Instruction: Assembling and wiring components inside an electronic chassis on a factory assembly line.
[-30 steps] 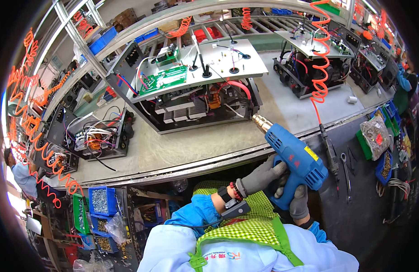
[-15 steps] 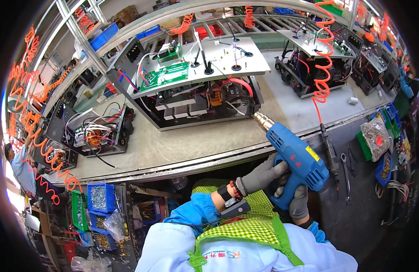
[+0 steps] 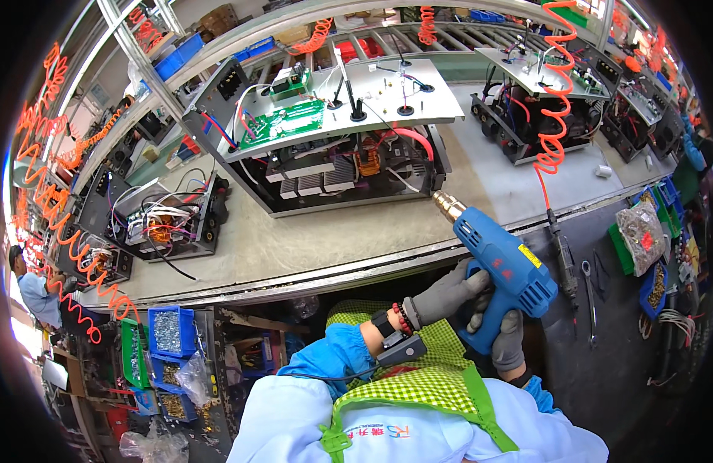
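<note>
Head view, from where I stand: blue heat gun (image 3: pixel 507 258) in both grey-gloved hands, over the near edge of the workbench (image 3: pixel 318 251), right of center. Left hand (image 3: pixel 441 299): fingers bent around the front, where handle meets body, grasping. Right hand (image 3: pixel 509 342): clasped on the handle from the right side; some fingers hidden, can't tell whose tips show at the handle's front.

Metal nozzle (image 3: pixel 449 206) angled up-left, just beside the lower right corner of an open electronics unit (image 3: pixel 318 185); contact unclear. Thick red cable (image 3: pixel 415 140) near that corner. White panel (image 3: pixel 372 91) over the unit, green circuit board (image 3: pixel 283 123) on its left part.

Right of gun: air tool (image 3: pixel 563 262) on orange coiled hose (image 3: pixel 553 147), wrench (image 3: pixel 590 305) beside it. Lower left: blue bin (image 3: pixel 190 328) of silver hardware, green bin (image 3: pixel 126 347) next to it.
</note>
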Motion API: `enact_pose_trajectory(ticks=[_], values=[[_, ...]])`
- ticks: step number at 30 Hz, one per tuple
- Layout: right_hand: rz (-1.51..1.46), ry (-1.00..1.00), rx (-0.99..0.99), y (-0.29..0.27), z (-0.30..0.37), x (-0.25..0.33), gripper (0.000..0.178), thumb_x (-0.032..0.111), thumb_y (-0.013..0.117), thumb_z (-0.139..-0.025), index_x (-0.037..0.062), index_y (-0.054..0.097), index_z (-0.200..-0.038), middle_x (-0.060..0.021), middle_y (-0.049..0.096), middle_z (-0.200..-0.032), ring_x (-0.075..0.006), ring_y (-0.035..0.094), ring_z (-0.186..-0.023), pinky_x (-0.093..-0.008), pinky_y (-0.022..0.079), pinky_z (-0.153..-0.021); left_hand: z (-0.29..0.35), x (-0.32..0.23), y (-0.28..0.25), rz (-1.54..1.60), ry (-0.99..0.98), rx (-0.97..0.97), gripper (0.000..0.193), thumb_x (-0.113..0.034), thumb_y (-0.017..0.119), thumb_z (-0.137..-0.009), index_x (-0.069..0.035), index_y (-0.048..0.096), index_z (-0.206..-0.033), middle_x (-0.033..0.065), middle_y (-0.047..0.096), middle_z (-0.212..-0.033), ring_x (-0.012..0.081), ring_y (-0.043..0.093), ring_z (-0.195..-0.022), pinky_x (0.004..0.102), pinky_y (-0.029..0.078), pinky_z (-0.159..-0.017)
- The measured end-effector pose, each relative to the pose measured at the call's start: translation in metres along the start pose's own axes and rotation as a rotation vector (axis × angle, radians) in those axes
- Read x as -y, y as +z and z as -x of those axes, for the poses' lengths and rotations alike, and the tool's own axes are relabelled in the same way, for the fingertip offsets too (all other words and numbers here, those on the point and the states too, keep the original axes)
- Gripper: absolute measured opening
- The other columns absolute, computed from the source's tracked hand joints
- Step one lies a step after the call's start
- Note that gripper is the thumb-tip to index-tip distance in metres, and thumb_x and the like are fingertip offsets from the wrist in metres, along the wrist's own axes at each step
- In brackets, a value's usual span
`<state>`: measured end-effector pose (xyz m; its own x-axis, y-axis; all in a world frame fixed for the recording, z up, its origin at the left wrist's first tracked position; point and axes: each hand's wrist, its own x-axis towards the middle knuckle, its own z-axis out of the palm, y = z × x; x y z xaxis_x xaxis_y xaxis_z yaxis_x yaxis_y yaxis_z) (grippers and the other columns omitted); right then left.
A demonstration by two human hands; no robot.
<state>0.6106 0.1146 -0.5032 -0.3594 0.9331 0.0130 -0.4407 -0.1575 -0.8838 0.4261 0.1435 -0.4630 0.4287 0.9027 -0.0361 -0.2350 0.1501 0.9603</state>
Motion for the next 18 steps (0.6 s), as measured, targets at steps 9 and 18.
enact_pose_trajectory(ticks=[9,18], values=[[-0.013,0.003,0.024,0.007,-0.003,0.002,0.078,0.070,0.062,-0.083,-0.0027,0.058,-0.112,-0.0072,0.063,-0.091,-0.0153,0.064,-0.075,-0.0312,0.055,-0.066,0.000,0.006,-0.004,0.045,-0.035,-0.002,0.056,-0.056,0.048,-0.098,-0.006,0.043,-0.122,-0.0017,0.052,-0.084,0.0064,0.049,-0.078,0.0236,0.046,-0.074],[-0.040,0.040,0.037,0.001,-0.005,-0.001,0.077,0.070,0.061,-0.084,-0.0020,0.058,-0.111,-0.0070,0.063,-0.087,-0.0157,0.063,-0.074,-0.0311,0.055,-0.067,-0.008,0.023,-0.009,0.004,-0.014,-0.007,0.060,-0.059,0.049,-0.097,-0.005,0.044,-0.124,-0.0010,0.053,-0.089,0.0066,0.049,-0.083,0.0246,0.046,-0.078]])
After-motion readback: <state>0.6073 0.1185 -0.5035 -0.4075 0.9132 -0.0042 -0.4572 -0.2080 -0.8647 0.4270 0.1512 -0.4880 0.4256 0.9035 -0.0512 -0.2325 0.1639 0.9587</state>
